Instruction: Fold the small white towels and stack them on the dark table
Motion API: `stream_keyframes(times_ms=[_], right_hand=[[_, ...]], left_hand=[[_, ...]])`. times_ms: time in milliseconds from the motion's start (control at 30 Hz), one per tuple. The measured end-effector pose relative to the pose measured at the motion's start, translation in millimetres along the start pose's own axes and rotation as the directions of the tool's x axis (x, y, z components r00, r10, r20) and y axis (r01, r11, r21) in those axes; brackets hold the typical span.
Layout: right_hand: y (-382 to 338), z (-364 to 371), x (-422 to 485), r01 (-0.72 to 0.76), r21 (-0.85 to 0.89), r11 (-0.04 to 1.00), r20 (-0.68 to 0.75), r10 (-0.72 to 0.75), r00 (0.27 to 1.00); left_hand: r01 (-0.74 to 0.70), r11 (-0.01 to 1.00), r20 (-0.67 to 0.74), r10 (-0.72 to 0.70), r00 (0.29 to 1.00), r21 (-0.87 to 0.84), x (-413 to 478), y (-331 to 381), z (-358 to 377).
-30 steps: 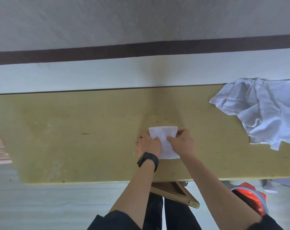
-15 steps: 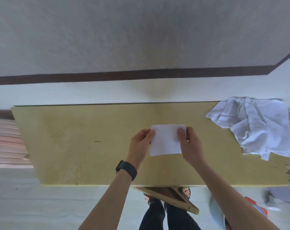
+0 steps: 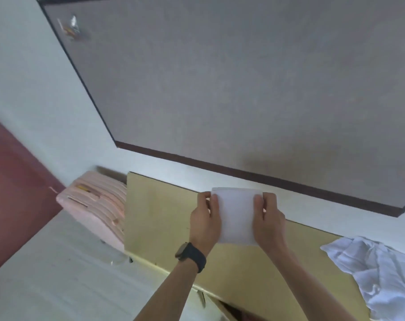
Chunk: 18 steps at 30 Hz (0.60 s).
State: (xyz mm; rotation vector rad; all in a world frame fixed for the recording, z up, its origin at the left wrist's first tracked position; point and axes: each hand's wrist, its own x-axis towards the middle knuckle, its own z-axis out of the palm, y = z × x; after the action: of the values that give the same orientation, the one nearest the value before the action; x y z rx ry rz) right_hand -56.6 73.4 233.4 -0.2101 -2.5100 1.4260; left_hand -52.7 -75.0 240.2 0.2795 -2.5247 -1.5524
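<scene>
Yellow table [image 3: 164, 218]: your left hand [image 3: 205, 222] at 9, right hand [image 3: 270, 222] at 3 pinch towel [image 3: 236, 216] between them, over table's far edge. Earlier it sat mid-table; view since swung left.

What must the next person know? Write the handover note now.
The left hand grips the folded towel by its left edge; the right hand grips its right edge.
It is held up over the far edge of the yellow table, toward the dark-edged table beyond.
Done: this towel is folded.
Left: set it on that table, where no stack shows, then fold the crumpled white pile.
</scene>
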Motion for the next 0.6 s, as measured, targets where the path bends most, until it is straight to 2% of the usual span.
stream_keyframes(times_ms=[133, 267, 467, 600], right_hand=[[-29.1, 20.7, -32.0, 0.133, 0.002, 0.991, 0.176, -0.132, 0.976], [-54.9, 55.4, -87.0, 0.22, 0.084, 0.972, 0.34, -0.236, 0.911], [-111.5, 118.4, -206.8, 0.256, 0.287, 0.923, 0.556, -0.378, 0.74], [-172.6, 157.8, -306.4, 0.301, 0.424, 0.854, 0.643, -0.518, 0.564]], left_hand=[[0.094, 0.994, -0.212, -0.105, 0.972, -0.06, -48.7, -13.4, -52.2], [0.204, 0.968, -0.395, -0.247, 0.885, -0.148, -114.2, -38.9, -106.0], [0.288, 0.921, -0.624, -0.389, 0.677, -0.262, -224.6, -69.0, -213.4], [0.284, 0.912, -0.77, -0.405, 0.493, -0.297, -314.7, -87.3, -295.8]])
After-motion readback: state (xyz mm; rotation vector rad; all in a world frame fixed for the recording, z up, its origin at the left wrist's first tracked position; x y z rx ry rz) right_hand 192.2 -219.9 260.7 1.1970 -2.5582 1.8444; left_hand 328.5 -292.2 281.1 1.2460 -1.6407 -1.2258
